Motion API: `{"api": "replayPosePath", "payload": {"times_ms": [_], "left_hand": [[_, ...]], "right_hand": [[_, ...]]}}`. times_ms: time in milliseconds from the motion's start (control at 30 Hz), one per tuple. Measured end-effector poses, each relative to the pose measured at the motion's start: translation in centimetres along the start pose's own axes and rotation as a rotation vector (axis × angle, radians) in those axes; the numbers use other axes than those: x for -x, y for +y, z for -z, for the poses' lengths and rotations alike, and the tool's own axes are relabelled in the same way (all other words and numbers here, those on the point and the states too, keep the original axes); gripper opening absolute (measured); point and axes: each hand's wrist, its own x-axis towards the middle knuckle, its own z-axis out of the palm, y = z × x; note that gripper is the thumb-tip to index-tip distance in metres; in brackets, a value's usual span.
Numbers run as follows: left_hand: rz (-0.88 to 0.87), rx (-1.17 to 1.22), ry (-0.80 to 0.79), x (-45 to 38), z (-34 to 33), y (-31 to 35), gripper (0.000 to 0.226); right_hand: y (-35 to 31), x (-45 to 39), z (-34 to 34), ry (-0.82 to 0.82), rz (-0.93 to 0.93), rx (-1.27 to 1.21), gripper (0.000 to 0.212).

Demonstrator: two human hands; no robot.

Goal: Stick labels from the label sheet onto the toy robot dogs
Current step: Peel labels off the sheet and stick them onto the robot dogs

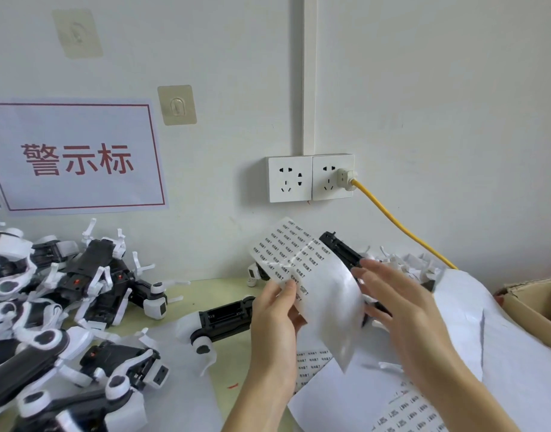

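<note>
Label sheet (302, 269) pinched by left hand (275, 313) | right hand (402, 304) fingers extended

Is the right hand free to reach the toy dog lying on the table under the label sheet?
Probably not directly: the right hand is open, but the label sheet pinched by the left hand hangs before the dog.

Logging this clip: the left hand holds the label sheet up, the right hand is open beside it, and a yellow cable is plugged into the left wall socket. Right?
Not quite. In the head view the yellow cable is plugged into the right wall socket, not the left one. The rest stands: the left hand holds the label sheet up, and the right hand is open beside it.
</note>
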Motion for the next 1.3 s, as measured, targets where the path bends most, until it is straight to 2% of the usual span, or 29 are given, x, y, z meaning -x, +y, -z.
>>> {"api": "replayPosePath", "payload": {"times_ms": [33, 100, 200, 267, 333, 400, 500, 700, 800, 867, 967, 1100, 1167, 1300], "left_hand": [[-0.008, -0.030, -0.017, 0.1, -0.1, 0.0, 0.025], [-0.048, -0.118, -0.061, 0.2, -0.2, 0.0, 0.025], [-0.118, -0.249, -0.152, 0.5, -0.2, 0.1, 0.034], [-0.144, -0.322, -0.157, 0.5, -0.1, 0.1, 0.042], [-0.181, -0.359, -0.162, 0.5, -0.1, 0.2, 0.036], [-0.209, -0.349, -0.180, 0.6, -0.2, 0.2, 0.034], [-0.209, -0.333, -0.179, 0.7, -0.2, 0.4, 0.033], [-0.181, -0.284, -0.150, 0.6, -0.2, 0.1, 0.035], [-0.200, -0.299, -0.094, 0.5, -0.2, -0.3, 0.025], [-0.264, -0.350, -0.047, 0.6, -0.3, -0.3, 0.010], [-0.490, -0.536, 0.012, 0.7, -0.1, -0.3, 0.018], [-0.800, -0.867, -0.022, 0.7, -0.1, -0.3, 0.014], [-0.841, -0.943, -0.061, 0.7, -0.1, -0.6, 0.013], [-0.814, -0.996, -0.116, 0.7, 0.0, -0.7, 0.015]], "right_hand": [[0.0, 0.2, -0.3, -0.047, 0.015, 0.051, 0.030], [-0.2, 0.6, -1.0, -0.130, 0.010, 0.094, 0.018], [0.0, 0.9, -1.5, -0.226, -0.056, 0.088, 0.034], [0.1, 0.8, -1.4, -0.275, -0.114, 0.043, 0.031], [0.0, 0.8, -1.3, -0.323, -0.169, 0.000, 0.024], [0.0, 0.9, -1.2, -0.332, -0.211, -0.030, 0.025], [-0.2, 1.0, -1.2, -0.325, -0.239, -0.063, 0.029], [-0.4, 1.2, -1.6, -0.284, -0.241, -0.086, 0.018], [-0.6, 1.3, -1.9, -0.260, -0.223, -0.072, 0.020], [-0.6, 1.3, -2.1, -0.226, -0.208, -0.060, 0.020], [-0.6, 1.4, -2.3, -0.133, -0.171, -0.048, 0.021], [-0.9, 1.5, -2.5, -0.034, -0.088, 0.004, 0.026], [-0.9, 1.6, -2.5, -0.002, -0.045, 0.056, 0.031], [-0.8, 1.7, -2.6, 0.011, 0.009, 0.143, 0.028]]}}
